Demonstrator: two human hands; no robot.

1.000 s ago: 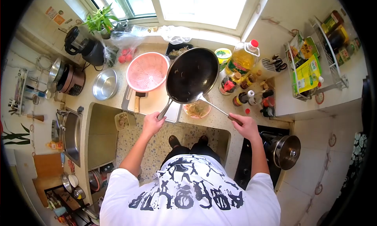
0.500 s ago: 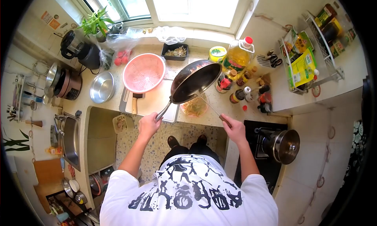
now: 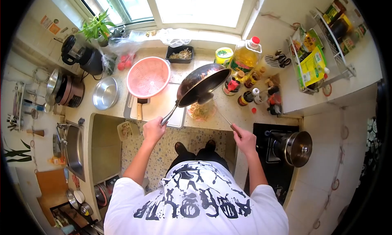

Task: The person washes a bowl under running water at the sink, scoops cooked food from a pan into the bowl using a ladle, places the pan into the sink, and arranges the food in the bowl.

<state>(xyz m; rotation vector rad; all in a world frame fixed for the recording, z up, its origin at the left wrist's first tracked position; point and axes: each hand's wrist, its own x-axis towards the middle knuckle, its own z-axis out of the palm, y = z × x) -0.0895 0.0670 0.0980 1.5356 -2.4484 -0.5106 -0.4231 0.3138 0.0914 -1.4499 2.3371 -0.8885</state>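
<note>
Being clasped nearest the body, fingers wrapped round, are two handles. By the bare left hand (image 3: 154,131) the long grey metal handle (image 3: 170,114) of a round, dark metal wok (image 3: 203,85) is being gripped; by the bare right hand (image 3: 245,140) the brown handle end of a thin metal spatula (image 3: 224,117) is being grasped. The spatula is being pointed forward and leftward, its blade at the wok's mouth — whether touching cannot be told. Pale shredded food (image 3: 201,111), probably soft and slippery, is being held in a round pinkish dish (image 3: 190,115) below. Over the counter, the wok is being held tilted, its mouth being turned rightward and bodyward, its long axis being slanted from the left hand to the far right. Weight is presumably being felt at the rim end — stiff, perhaps hot metal, best being taken by the handle.
</note>
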